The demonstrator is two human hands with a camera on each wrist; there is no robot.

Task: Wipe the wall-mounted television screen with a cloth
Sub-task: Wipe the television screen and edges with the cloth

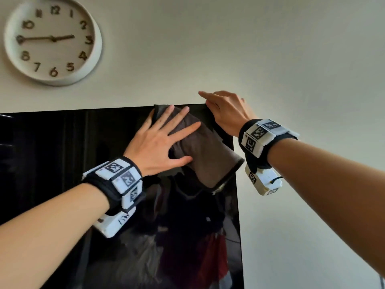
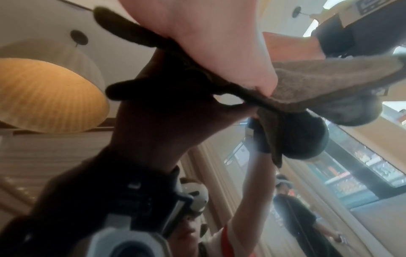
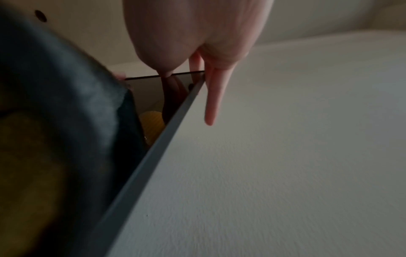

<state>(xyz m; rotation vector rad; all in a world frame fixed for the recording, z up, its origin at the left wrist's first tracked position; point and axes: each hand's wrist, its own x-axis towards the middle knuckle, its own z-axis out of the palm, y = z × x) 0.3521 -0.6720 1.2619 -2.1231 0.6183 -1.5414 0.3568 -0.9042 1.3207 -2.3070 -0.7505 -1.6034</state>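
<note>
Left hand [image 1: 158, 140] grip wide, flat on cloth [image 1: 202, 149] on television screen [image 1: 62, 163]; wrist view: right hand [image 3: 197, 31] wide, thumb at edge.

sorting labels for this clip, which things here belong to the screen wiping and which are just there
In the job: television screen; cloth, pressed flat on the screen by the left hand; right hand, resting at the screen's top right corner.

Just there: wall clock; wall.
</note>
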